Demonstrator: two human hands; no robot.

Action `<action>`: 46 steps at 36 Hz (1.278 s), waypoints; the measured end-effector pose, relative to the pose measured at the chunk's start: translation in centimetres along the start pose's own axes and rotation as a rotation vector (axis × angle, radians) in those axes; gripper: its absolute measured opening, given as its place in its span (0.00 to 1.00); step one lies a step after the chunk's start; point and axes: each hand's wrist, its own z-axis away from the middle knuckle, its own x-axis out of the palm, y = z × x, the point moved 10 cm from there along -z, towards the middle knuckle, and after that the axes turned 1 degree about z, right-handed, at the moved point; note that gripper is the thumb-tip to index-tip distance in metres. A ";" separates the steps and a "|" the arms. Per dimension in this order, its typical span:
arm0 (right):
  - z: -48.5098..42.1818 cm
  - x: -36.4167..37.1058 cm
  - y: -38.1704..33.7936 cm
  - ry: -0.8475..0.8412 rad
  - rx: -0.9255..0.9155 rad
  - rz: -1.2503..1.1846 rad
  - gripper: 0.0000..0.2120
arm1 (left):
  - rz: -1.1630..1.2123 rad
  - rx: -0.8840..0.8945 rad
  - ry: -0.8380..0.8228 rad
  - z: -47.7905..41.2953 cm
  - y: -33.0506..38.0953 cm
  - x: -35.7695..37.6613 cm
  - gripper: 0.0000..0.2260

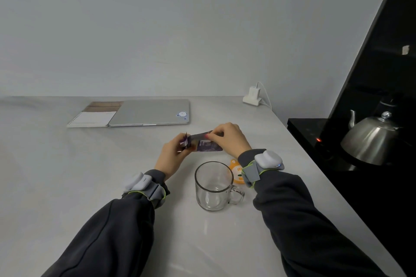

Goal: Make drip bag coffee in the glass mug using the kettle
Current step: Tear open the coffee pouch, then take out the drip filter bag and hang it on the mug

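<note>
**Both hands on the coffee sachet, above the mug**

Left hand (172,153) pinches the crumpled purple end of the drip bag sachet (206,144), fingers closed on it. Right hand (229,139) pinches the sachet's upper edge, thumb and fingertips clamped together on the foil. The sachet spans between the two grips, held in the air over the middle of the desk (67,175), its printed face towards the camera. Whether it is torn open cannot be told.

Glass mug (213,186) stands upright on the desk just nearer the person than the sachet, below the right hand, handle pointing to the right edge. Nothing visible inside it. A small orange-and-white round item (235,172) lies just behind the mug, partly hidden by the right wrist.

Grey wrist devices strapped over dark sleeves on both arms.

Steel kettle (369,143) sits on a black surface past the desk's right edge, well apart from the hands, a red light showing beside it.

Far edge of desk: closed laptop (149,112), notebook (94,117) touching its left side; white charger (253,95) near the far right corner.
</note>
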 end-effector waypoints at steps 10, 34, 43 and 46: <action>-0.1 3.2 0.4 -0.291 -0.025 0.084 0.20 | -0.014 -0.012 0.031 0.3 -1.3 -0.4 0.09; 0.6 0.2 1.1 -0.019 0.083 -0.260 0.10 | -0.012 -0.227 -0.040 1.1 -3.5 -0.7 0.06; 1.2 -2.5 2.8 0.150 0.196 -0.643 0.14 | -0.223 -0.372 -0.031 1.4 -4.5 -1.6 0.13; 1.7 -2.1 2.7 0.085 0.202 -0.697 0.14 | -0.344 -0.365 -0.034 1.6 -3.9 -1.8 0.17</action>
